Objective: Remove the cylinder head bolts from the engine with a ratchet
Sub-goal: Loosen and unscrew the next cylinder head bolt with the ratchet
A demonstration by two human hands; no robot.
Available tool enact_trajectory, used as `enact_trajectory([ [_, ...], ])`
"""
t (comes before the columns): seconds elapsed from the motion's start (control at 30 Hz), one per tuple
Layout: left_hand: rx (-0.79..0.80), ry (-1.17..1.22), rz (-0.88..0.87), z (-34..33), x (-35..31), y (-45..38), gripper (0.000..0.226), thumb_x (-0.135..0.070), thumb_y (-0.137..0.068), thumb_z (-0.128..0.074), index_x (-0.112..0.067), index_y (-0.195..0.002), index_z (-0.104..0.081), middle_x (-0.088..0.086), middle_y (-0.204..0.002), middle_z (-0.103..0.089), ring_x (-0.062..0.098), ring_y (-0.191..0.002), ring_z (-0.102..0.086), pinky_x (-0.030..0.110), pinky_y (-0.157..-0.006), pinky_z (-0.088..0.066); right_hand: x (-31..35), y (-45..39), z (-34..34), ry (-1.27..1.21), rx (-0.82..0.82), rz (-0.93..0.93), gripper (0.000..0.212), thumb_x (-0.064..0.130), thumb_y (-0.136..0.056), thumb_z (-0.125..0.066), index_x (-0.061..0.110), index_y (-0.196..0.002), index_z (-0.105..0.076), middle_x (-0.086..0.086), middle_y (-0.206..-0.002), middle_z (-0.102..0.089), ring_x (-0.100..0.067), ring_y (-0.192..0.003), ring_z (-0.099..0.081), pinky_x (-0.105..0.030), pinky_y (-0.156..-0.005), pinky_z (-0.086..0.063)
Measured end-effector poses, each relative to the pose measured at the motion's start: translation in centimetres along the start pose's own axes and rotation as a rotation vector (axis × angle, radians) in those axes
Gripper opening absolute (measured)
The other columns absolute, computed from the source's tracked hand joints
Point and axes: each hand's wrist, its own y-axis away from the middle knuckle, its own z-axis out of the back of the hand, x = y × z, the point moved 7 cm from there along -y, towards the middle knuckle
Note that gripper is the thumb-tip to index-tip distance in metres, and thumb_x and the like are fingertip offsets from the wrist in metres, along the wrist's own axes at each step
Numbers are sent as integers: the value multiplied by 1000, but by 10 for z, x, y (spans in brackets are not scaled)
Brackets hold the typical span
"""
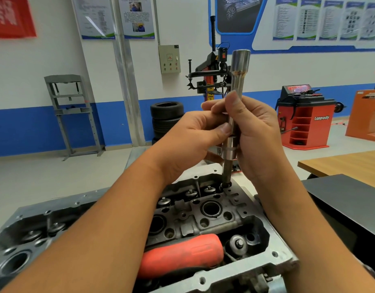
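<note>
A long chrome extension bar with a socket (pixel 238 81) stands upright over the far end of the grey cylinder head (pixel 241 210). Its lower tip sits on a bolt (pixel 225 185) near the head's far edge. My left hand (pixel 192 140) pinches the bar's middle between thumb and fingers. My right hand (pixel 256 132) wraps around the same bar from the right, thumb up along it. A ratchet with a red handle (pixel 180 254) lies loose on the near part of the head, partly hidden under my left forearm.
Valve springs and open bores (pixel 210 208) cover the head's top. A black surface (pixel 347 199) and a wooden table (pixel 340 161) stand to the right. Behind are stacked tyres (pixel 166 117), a tyre changer (pixel 214 77), a red wheel balancer (pixel 302 121) and a grey press (pixel 70 115).
</note>
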Motion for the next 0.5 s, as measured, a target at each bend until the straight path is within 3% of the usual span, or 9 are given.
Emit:
enact_trajectory([
  [0.17,-69,-102,-75,5,-3,-1,9,-14,-97,-69,-18,-104,-74,-6,-89,-78,8,-81,-75,19,-65,-55,-2,0,-5,-6,36,-32,35,39,-98,-58,12,-87,-75,-23,-104,-74,-41,-98,-74,-55,-80,-63],
  [0.27,-57,-149,-22,9,0,0,13,-27,-90,-76,-21,-102,-76,-1,-90,-78,14,-78,-72,25,-63,-55,2,0,-2,62,3,-6,32,38,-95,-64,10,-84,-74,-24,-96,-73,-36,-84,-75,-49,-70,-64],
  [0.33,14,-286,79,12,7,1,20,-32,-86,-81,-23,-102,-77,0,-90,-79,13,-76,-70,25,-64,-55,2,0,-1,120,-19,13,34,37,-99,-59,13,-80,-74,-16,-96,-76,-30,-85,-73,-49,-75,-62],
  [0.4,128,-488,173,11,16,3,19,-30,-83,-86,-23,-99,-78,-5,-85,-78,5,-74,-70,23,-68,-56,2,0,-2,192,-3,28,40,39,-106,-50,18,-80,-73,-9,-98,-78,-25,-86,-71,-48,-83,-57],
  [0.5,259,-643,261,4,26,6,16,-20,-82,-85,-25,-97,-79,-7,-87,-78,5,-78,-73,26,-73,-59,-2,-1,-8,182,49,4,46,40,-108,-40,18,-80,-68,-6,-95,-78,-24,-80,-68,-40,-76,-52],
])
